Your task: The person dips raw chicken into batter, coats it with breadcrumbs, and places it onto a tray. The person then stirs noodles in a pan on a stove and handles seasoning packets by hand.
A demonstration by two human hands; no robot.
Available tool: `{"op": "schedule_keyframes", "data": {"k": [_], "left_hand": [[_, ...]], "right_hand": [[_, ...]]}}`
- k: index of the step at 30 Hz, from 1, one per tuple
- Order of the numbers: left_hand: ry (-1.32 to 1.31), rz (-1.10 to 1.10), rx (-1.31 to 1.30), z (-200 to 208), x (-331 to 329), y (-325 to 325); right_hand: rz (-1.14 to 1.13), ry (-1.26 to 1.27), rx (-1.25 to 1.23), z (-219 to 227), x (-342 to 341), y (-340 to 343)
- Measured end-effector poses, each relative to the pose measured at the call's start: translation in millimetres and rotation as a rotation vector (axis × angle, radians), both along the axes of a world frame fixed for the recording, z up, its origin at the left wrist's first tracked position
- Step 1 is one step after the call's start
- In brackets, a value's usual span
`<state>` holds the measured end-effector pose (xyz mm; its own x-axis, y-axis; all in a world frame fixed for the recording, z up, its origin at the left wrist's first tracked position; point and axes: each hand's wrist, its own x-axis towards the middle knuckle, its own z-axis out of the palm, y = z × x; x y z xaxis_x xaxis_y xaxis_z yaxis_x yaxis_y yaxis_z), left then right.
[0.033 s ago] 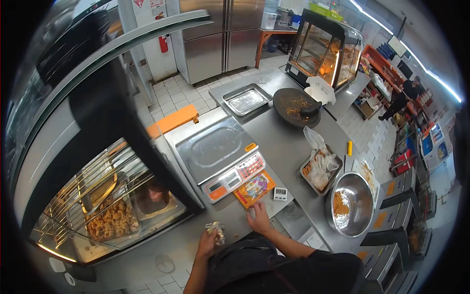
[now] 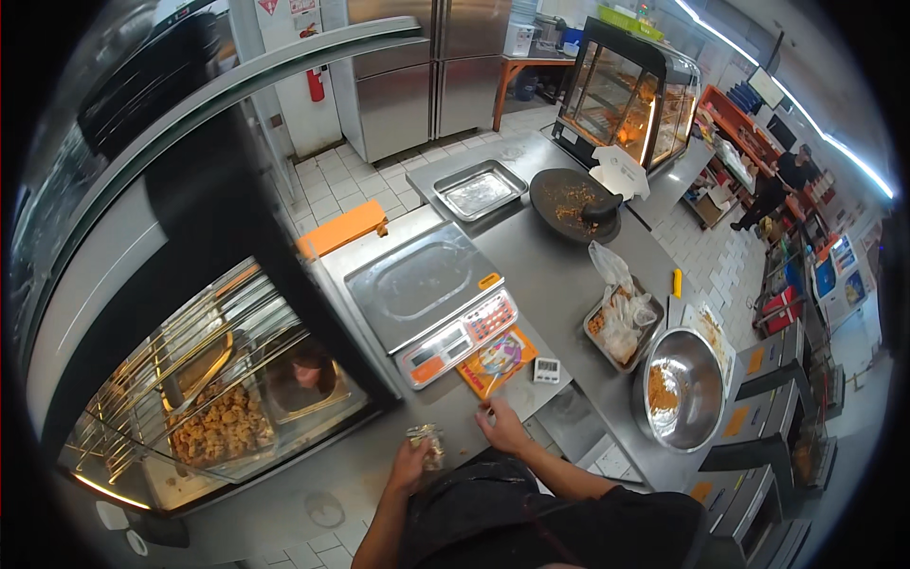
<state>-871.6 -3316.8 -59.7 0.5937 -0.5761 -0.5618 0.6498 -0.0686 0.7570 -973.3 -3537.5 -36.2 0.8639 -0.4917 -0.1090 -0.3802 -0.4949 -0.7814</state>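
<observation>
My left hand (image 2: 410, 465) is closed around a small shiny, see-through packet (image 2: 431, 446) with gold tones; its exact kind is unclear. Beside it, my right hand (image 2: 504, 429) has its fingers curled together, and anything between the tips is too small to make out. Just beyond those fingertips lies a flat orange printed packet (image 2: 496, 363) on the steel counter. It rests against the front of a weighing scale (image 2: 427, 294) with a metal pan and an orange-and-white panel. A small white digital timer (image 2: 546, 371) stands right of the packet.
At left is a glass food warmer (image 2: 218, 379) holding fried pieces. Rightward are a steel bowl (image 2: 681, 389), a tray with plastic bags (image 2: 621, 327), a yellow-handled knife (image 2: 677, 284), a stone mortar (image 2: 559, 204) and an empty tray (image 2: 479, 190). Another person (image 2: 791, 180) stands far right.
My right fingers have curled in more and sit slightly apart from the orange packet's near edge. My left hand keeps the shiny packet. The whole view has shifted a little.
</observation>
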Motion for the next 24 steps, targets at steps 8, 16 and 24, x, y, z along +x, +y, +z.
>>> {"op": "schedule_keyframes", "data": {"k": [8,16,24], "left_hand": [[0.068,-0.338,-0.29,-3,-13,12],[-0.061,-0.603,-0.346,11,-54,35],[-0.045,-0.75,-0.207,13,-123,12]], "right_hand": [[-0.061,-0.001,0.267,62,-19,121],[-0.148,-0.121,0.273,64,-85,150],[-0.389,-0.123,0.305,16,-225,163]]}}
